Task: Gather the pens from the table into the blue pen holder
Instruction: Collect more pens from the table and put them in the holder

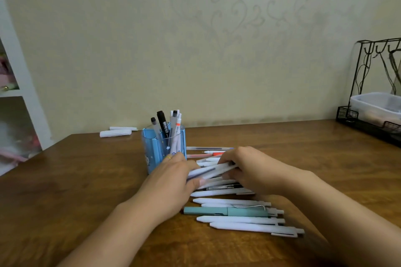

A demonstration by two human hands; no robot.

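Note:
A blue pen holder [154, 149] stands on the brown table [86, 180] with several pens upright in it. Just right of it lies a row of pens, mostly white [249, 226], one teal [225, 211] and one red-tipped [217, 154]. My left hand [171, 182] and my right hand [249, 168] meet over the row's middle, both closed on a small bunch of white pens [213, 171] held a little above the others. The pens under my hands are partly hidden.
Two white rolled items [116, 132] lie at the table's back edge, left of the holder. A black wire rack [368, 102] with a clear plastic box stands at the back right. A white shelf [19, 84] stands to the left.

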